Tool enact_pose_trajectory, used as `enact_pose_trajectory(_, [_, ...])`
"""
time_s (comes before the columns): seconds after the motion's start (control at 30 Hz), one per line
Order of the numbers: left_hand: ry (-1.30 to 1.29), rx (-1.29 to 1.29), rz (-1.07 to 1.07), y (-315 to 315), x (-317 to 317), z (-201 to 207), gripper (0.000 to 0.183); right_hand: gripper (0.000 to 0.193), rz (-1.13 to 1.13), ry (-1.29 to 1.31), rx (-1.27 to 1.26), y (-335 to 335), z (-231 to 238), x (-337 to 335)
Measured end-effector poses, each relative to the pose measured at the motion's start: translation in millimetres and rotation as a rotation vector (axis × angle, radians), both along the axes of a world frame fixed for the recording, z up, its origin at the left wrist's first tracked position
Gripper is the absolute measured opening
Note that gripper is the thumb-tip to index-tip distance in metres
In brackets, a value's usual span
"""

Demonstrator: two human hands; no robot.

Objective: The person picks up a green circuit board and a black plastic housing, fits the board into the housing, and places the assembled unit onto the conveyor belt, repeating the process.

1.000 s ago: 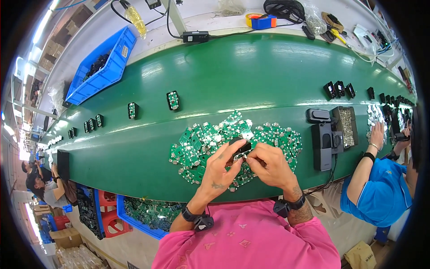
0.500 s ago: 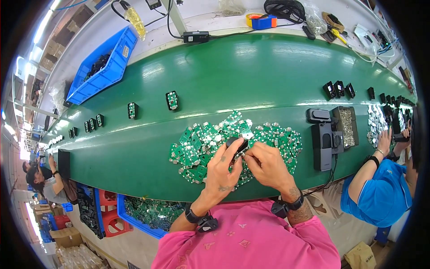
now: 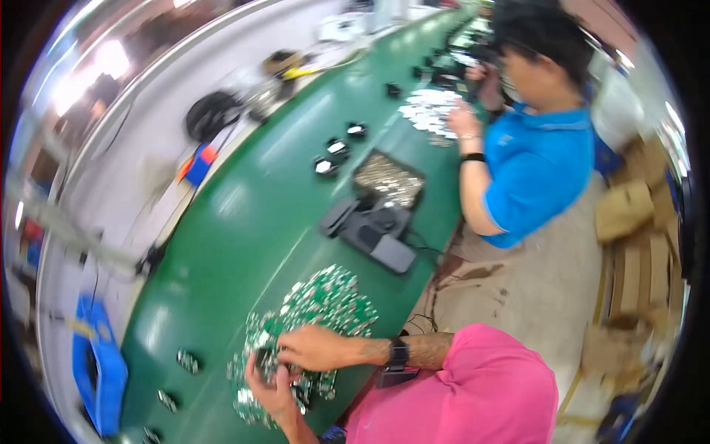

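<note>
My left hand (image 3: pixel 270 392) is curled round a small black plastic housing (image 3: pixel 265 358), mostly covered by the fingers and blurred. Right beside it my right hand (image 3: pixel 314 348) is closed, fingertips pinched at the housing; whatever they grip is hidden. Both hands are over a loose heap of green circuit boards (image 3: pixel 333 296) with silvery parts, spread on the green bench (image 3: pixel 222 229).
A grey device (image 3: pixel 384 248) with a cable stands beyond the heap, next to a box of small metal parts (image 3: pixel 388 181). Black housings (image 3: pixel 337 148) sit farther off. A person in blue (image 3: pixel 532 170) works at right. A blue bin (image 3: pixel 111 377) lies at lower left.
The view has swung to the right and tilted, bringing the neighbouring person and grey device nearer the middle. My hands stay together at the black housing over the heap.
</note>
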State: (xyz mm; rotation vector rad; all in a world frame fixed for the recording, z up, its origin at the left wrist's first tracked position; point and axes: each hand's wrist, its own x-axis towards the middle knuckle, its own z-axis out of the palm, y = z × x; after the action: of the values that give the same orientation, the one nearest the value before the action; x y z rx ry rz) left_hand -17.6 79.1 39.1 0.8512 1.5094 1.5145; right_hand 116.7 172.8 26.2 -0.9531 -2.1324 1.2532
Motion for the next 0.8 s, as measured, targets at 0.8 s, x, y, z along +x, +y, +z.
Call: enact_pose_trajectory(0.8, [0.498,0.041,-0.152,20.3,19.6,2.2,0.055,0.04,-0.06,0.184,0.009,-6.1,5.1,17.3])
